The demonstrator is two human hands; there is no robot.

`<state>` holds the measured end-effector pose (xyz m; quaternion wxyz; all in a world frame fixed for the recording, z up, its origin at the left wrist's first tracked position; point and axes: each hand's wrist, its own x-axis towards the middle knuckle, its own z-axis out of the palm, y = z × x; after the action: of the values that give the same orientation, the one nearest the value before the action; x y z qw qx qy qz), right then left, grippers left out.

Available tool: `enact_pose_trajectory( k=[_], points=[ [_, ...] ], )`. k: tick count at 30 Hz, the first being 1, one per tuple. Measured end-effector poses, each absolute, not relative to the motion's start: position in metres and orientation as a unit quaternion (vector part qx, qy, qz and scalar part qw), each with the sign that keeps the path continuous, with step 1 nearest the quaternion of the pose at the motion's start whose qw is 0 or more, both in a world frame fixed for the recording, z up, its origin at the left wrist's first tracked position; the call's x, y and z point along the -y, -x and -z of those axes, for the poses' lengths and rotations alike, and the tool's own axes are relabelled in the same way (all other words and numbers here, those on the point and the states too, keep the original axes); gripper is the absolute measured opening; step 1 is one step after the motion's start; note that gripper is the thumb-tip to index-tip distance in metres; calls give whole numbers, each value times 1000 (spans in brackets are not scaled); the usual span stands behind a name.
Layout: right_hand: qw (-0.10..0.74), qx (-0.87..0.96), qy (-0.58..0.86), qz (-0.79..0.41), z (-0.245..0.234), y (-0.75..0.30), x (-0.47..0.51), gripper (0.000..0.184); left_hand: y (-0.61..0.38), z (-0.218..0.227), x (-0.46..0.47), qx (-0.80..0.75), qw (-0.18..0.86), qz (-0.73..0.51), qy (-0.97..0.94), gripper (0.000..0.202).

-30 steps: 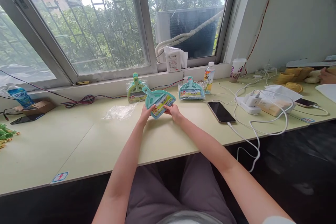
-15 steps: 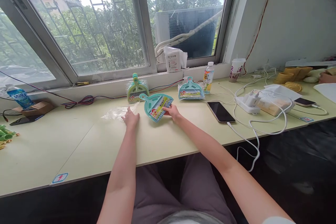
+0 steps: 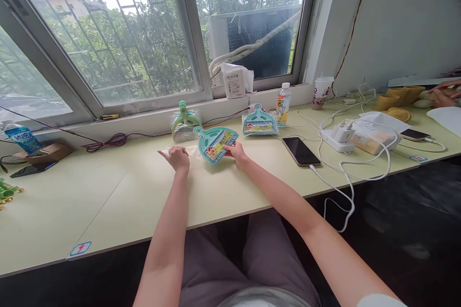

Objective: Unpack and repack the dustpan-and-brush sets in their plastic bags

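Note:
My right hand (image 3: 236, 150) grips the right edge of a turquoise mini dustpan and brush set (image 3: 215, 143), tilted above the table with its handle to the upper left and a printed label across the blue-white bristles. My left hand (image 3: 179, 158) is closed over a crumpled clear plastic bag (image 3: 195, 151) on the table, fingers curled and thumb sticking out to the left. Behind it stands a green dustpan set (image 3: 185, 123) in clear wrap, partly hidden. Another wrapped turquoise dustpan set (image 3: 260, 122) stands to the right, near the wall.
A drink bottle (image 3: 283, 104) and a lidded cup (image 3: 321, 92) stand along the sill. On the right lie a phone (image 3: 300, 151), a charger block (image 3: 338, 137) and looping white cables. A blue bottle (image 3: 23, 138) is far left. Another person's hand (image 3: 444, 95) shows at far right.
My left hand has curled its fingers over the plastic bag, which is now bunched to the right. The dustpan set in my right hand stays nearly still. Another person's hands have come further into view.

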<state>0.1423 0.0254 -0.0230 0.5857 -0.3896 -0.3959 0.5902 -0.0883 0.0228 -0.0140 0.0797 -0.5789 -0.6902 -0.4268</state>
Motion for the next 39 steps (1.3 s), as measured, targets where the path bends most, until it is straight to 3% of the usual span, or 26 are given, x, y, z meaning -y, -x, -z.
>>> enact_pose_trajectory(
  k=[5,8,13,16,22,32,39],
  points=[
    [577,386,414,-589,23,-143,-25,20,90,12,-29,743,-46,390,542,25],
    [575,375,427,-588,22,-143,-24,23,84,10,-31,753,-33,376,539,25],
    [587,361,427,-586,17,-149,-22,17,70,16,-29,726,-43,239,643,49],
    [586,351,433,-589,14,-154,-24,17,69,21,-27,700,-52,194,685,39],
    [545,354,455,-609,14,-158,-29,17,77,18,-26,725,-30,208,656,36],
    [386,470,437,-662,8,-161,-28,20,81,3,-16,783,28,287,551,56],
    [458,429,476,-616,9,-159,-26,16,74,5,-15,756,64,292,583,60]
  ],
)
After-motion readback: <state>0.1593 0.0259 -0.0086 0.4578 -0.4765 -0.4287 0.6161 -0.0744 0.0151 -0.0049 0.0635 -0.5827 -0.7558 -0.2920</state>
